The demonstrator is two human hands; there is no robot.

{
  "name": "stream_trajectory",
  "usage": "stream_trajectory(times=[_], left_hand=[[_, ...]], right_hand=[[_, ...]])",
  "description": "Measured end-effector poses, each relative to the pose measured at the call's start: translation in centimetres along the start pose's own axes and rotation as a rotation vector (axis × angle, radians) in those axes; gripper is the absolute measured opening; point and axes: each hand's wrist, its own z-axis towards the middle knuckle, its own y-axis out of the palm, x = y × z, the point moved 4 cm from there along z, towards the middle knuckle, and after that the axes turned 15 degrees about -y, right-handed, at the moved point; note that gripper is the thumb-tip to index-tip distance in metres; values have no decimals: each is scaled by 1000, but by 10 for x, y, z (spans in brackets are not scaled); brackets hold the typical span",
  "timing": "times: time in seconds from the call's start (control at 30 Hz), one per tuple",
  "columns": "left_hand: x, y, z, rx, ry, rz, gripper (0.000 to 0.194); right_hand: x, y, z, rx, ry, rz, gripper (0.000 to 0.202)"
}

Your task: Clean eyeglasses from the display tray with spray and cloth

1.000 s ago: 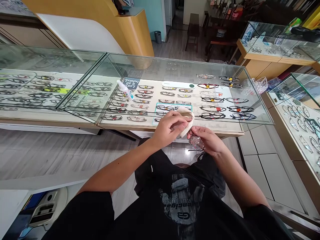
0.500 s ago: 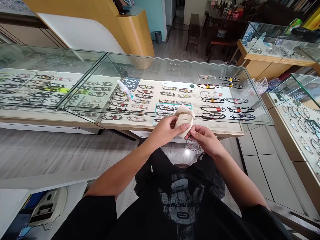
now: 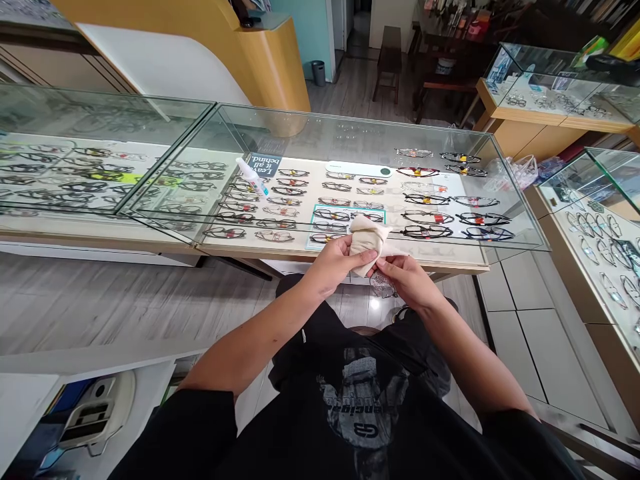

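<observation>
In the head view, at the near edge of a long clear-glass display case with a pale wooden rim (image 3: 240,252): one soft, cream, folded cloth (image 3: 369,241), overlapping the glass edge in sight, contact with it uncertain. Left hand (image 3: 336,264): pinching the cloth, thumb on top, fingers curled behind. Right hand (image 3: 407,279): thumb and forefinger pinched together at the cloth's lower corner, on a pair of thin-rimmed, clear-lensed eyeglasses (image 3: 383,287); one round lens just below the cloth, remainder mostly hidden by cloth and fingers.

Room: narrow gap between wooden rim and black-trousered lap (image 3: 330,327); wide stretch of grey plank floor (image 3: 150,300) to the left; white panelled cabinet front (image 3: 525,313) to the right, beyond the right forearm.

Writing: dark-blue card (image 3: 265,165) with white lettering, "Leave it all behind."; white round-ended strip (image 3: 357,169) with green disc, text too small to read; teal-bordered card (image 3: 385,217) beneath spectacle frames, heading unreadable; white, pointed-cap bottle (image 3: 253,178), slanted in view, blue label marks illegible; black short-sleeved T-shirt (image 3: 365,407) with grey chest print, lettering inverted, not surely legible.
</observation>
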Motion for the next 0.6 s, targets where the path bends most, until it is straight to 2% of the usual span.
stream_trajectory(times=[0.27, 0.47, 0.6], left_hand=[[5, -1, 0, 57, 82, 106, 46], [10, -9, -1, 95, 19, 172, 60], [13, -8, -5, 29, -19, 201, 64]], right_hand=[[-5, 7, -3, 48, -14, 18, 34], [-7, 2, -1, 81, 67, 44, 39], [-6, -1, -1, 57, 63, 19, 42]])
